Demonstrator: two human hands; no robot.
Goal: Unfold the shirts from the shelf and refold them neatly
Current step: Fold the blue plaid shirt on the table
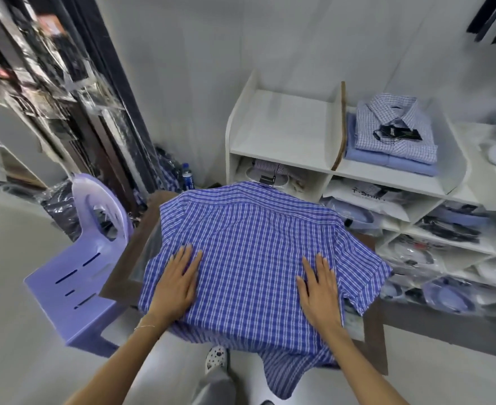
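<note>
Head view, and the blue checked shirt [249, 258] fills the middle of the frame, spread back-side up over a brown table [118, 267], collar end toward the top of the picture, hem spilling off the near edge at the bottom. Its long axis runs straight up and down the frame, away from the person. A short sleeve sticks out at right centre, and that's the flap the next fold looks to turn on.

Left hand [178, 283] lies flat on the cloth, left of centre, fingers straight and slightly spread, pointing up-frame. Right hand [318, 287] mirrors it right of centre, palm down, fingers straight, holding nothing. Both press the fabric; neither pinches it. The right hand sits just inside that sleeve, clearly the nearer one for it.

Further out: a white shelf [287, 159] at upper right carries folded shirts [395, 133], and a purple plastic chair [77, 276] stands at left.
</note>
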